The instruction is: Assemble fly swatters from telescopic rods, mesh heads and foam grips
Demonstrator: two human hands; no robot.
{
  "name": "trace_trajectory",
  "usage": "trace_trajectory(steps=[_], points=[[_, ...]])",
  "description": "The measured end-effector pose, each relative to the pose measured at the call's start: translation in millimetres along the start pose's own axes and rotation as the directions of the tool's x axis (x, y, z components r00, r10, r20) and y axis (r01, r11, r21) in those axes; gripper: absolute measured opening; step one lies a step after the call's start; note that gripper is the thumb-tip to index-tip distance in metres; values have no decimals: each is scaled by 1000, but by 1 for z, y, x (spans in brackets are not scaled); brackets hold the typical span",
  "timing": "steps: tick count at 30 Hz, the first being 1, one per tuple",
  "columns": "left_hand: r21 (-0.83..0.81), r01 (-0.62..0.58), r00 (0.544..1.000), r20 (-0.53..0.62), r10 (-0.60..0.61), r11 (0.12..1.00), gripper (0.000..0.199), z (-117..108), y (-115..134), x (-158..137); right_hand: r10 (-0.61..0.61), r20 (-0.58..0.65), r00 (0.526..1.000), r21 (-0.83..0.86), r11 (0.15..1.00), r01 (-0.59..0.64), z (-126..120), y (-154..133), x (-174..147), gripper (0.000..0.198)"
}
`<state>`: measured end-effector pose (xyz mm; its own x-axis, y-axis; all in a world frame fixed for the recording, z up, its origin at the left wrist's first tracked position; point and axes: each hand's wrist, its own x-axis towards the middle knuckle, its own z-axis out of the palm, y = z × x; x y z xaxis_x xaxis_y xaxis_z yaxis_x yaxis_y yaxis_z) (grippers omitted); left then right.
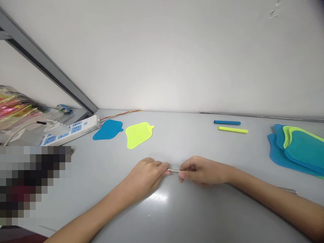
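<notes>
A thin silvery metal rod (174, 170) lies between my two hands, just above or on the grey table; I cannot tell which. My left hand (150, 172) pinches its left end, and the fingers of my right hand (198, 171) are closed on its right end. Only a short middle stretch of the rod shows. Beyond my left hand lie a yellow-green perforated fly swatter head (139, 135) and a blue fly swatter head (108, 130), both flat. Farther back on the right rest a blue handle tube (227, 123) and a yellow-green handle tube (233, 130).
At right, several blue and yellow-green swatter heads (303, 152) overlap in a pile. More metal rods (288, 190) show partly behind my right forearm. A white power strip (73, 130) with plugs stands at left, near plastic-bagged items (17, 108). A wall closes off the table's back edge.
</notes>
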<state>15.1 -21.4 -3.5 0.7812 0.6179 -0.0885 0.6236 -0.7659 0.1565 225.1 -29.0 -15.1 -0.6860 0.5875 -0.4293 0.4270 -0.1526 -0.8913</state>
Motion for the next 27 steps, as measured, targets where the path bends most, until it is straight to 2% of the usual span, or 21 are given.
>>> trace_trajectory(steps=[27], points=[[38, -24, 1000, 9, 24, 999, 27, 8, 8, 1, -104, -54, 993, -141, 985, 95, 8, 2, 4, 33]])
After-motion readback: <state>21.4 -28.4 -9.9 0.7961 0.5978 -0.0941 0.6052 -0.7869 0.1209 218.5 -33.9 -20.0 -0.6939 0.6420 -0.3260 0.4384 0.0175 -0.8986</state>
